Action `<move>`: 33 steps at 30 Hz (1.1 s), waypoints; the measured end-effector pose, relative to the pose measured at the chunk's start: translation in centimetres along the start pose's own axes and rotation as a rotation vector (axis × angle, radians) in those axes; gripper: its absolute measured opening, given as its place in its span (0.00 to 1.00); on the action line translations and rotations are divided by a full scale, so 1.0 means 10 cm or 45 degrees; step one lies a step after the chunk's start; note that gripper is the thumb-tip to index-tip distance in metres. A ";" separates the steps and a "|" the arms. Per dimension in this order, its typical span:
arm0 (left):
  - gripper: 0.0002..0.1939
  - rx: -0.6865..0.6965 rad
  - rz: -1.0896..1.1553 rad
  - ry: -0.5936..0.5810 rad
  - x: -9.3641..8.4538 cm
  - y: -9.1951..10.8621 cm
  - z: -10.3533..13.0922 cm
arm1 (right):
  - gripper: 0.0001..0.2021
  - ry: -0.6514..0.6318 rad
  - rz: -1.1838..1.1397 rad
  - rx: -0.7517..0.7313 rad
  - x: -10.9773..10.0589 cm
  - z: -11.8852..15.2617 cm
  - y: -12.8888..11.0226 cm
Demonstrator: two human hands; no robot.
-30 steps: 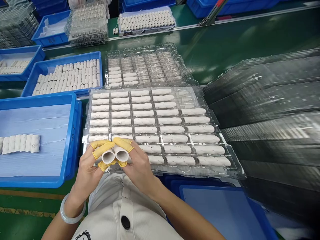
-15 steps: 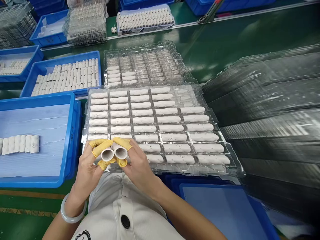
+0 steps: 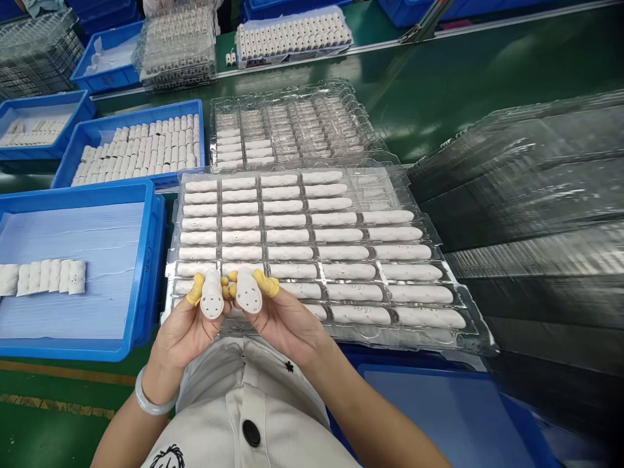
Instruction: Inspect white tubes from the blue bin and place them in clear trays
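Observation:
My left hand (image 3: 188, 328), with yellow finger covers, grips a white tube (image 3: 212, 296) whose closed end with small holes faces me. Beside it, my right hand (image 3: 287, 322) holds a second white tube (image 3: 248, 292), also with its holed end toward me. Both tubes are close together over the front left of a clear plastic tray (image 3: 480, 328). Rows of white tubes (image 3: 358, 315) lie in that tray's compartments. The fingertips behind the two held tubes are partly hidden.
At left is a blue bin (image 3: 129, 325) with a row of white pieces (image 3: 49, 277). Behind it, another blue bin (image 3: 199, 107) holds many tubes. A second clear tray (image 3: 363, 117) lies beyond the first. Dark stacked material (image 3: 536, 195) stands at right.
Both tubes have been turned: their open ends faced me before, and now their closed, holed ends do. The fingers have shifted to the tubes' far parts. The view has moved slightly.

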State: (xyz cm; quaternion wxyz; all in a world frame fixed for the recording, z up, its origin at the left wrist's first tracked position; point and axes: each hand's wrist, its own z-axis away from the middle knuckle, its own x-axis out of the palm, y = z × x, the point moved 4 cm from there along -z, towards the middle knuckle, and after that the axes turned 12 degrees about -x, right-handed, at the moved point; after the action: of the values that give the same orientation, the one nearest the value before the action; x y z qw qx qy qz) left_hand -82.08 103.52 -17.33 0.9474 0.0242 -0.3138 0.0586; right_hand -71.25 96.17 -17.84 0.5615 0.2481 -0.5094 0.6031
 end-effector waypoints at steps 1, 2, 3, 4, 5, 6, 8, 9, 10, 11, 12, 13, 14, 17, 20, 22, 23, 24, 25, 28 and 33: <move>0.26 -0.021 0.044 0.022 0.00 -0.01 -0.01 | 0.12 0.037 -0.093 0.013 -0.02 -0.02 0.03; 0.26 -0.033 0.074 0.041 0.01 -0.01 -0.01 | 0.10 0.069 -0.160 0.035 -0.04 -0.04 0.06; 0.26 -0.041 0.097 0.059 0.00 -0.01 -0.01 | 0.08 0.092 -0.204 0.059 -0.05 -0.05 0.08; 0.25 -0.043 0.117 0.075 0.00 -0.01 0.00 | 0.07 0.109 -0.232 0.078 -0.05 -0.05 0.09; 0.24 -0.043 0.136 0.090 0.00 -0.01 0.00 | 0.06 0.123 -0.250 0.091 -0.05 -0.05 0.10; 0.23 -0.041 0.152 0.101 -0.01 -0.01 0.01 | 0.05 0.135 -0.261 0.099 -0.04 -0.05 0.09; 0.22 -0.040 0.171 0.104 0.00 0.00 0.02 | 0.05 0.160 -0.272 0.112 -0.01 -0.06 0.08; 0.21 -0.040 0.176 0.101 0.00 0.00 0.02 | 0.05 0.177 -0.275 0.115 0.00 -0.06 0.08; 0.21 -0.042 0.179 0.093 0.00 0.00 0.02 | 0.05 0.193 -0.276 0.119 0.01 -0.06 0.07; 0.20 -0.044 0.180 0.081 0.01 -0.01 0.03 | 0.05 0.209 -0.277 0.119 0.02 -0.06 0.07; 0.20 -0.047 0.180 0.067 0.01 -0.01 0.03 | 0.05 0.225 -0.279 0.115 0.02 -0.06 0.06; 0.21 -0.050 0.180 0.055 0.01 -0.01 0.03 | 0.05 0.239 -0.280 0.110 0.03 -0.06 0.06; 0.21 -0.052 0.180 0.045 0.01 -0.01 0.03 | 0.06 0.251 -0.280 0.106 0.03 -0.06 0.07; 0.22 -0.041 0.183 0.035 -0.01 -0.01 0.03 | 0.07 0.256 -0.272 0.106 0.03 -0.06 0.08; 0.22 -0.027 0.182 0.054 -0.01 -0.01 0.03 | 0.07 0.221 -0.265 0.112 0.04 -0.06 0.09; 0.23 -0.026 0.172 0.067 -0.01 0.00 0.04 | 0.06 0.231 -0.283 0.108 0.04 -0.06 0.10; 0.24 -0.026 0.166 0.070 0.00 0.00 0.04 | 0.05 0.250 -0.298 0.104 0.03 -0.06 0.10; 0.24 -0.024 0.160 0.070 0.00 0.00 0.04 | 0.05 0.268 -0.313 0.101 0.03 -0.06 0.10; 0.24 -0.022 0.156 0.067 0.01 0.00 0.04 | 0.05 0.279 -0.325 0.100 0.02 -0.07 0.10; 0.24 -0.007 0.142 0.054 0.01 0.01 0.04 | 0.06 0.240 -0.337 0.093 0.02 -0.08 0.10; 0.25 0.043 -0.014 -0.013 0.03 0.01 0.04 | 0.09 0.090 -0.202 0.063 0.07 -0.07 0.11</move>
State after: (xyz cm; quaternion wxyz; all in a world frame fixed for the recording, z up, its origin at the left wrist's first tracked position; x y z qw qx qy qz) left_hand -82.10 103.62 -16.81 0.9456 0.0421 -0.3173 0.0585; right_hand -72.25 97.21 -17.87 0.6189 0.2798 -0.4531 0.5775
